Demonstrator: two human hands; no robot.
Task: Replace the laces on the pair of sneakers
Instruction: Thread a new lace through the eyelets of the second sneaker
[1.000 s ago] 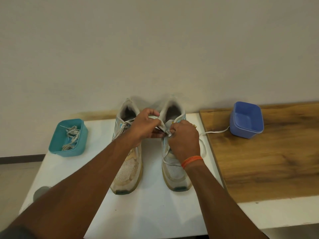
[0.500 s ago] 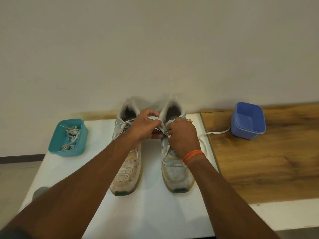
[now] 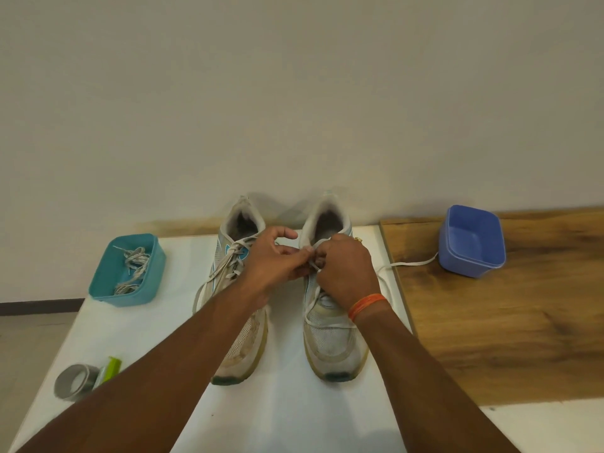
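Observation:
Two worn white sneakers stand side by side on the white table [image 3: 294, 413], toes toward me. The left sneaker [image 3: 240, 344] is laced and tied with a greyish lace. The right sneaker [image 3: 333, 341] carries a white lace [image 3: 408, 263] whose free end trails right toward the blue tub. My left hand [image 3: 271, 266] and my right hand [image 3: 346, 269] meet over the right sneaker's top eyelets, both pinching the white lace there. The fingertips hide the exact eyelet.
A teal tub [image 3: 98, 289] at the left holds a tangle of grey laces [image 3: 132, 269]. A blue tub [image 3: 470, 243] sits on the wooden board [image 3: 506, 322] at the right. Grey tape roll [image 3: 73, 382] and a green item [image 3: 109, 371] lie near the front left.
Both hands have stayed at the right sneaker's top eyelets, shifting only slightly. The view has dipped a little, showing the tape roll and green item.

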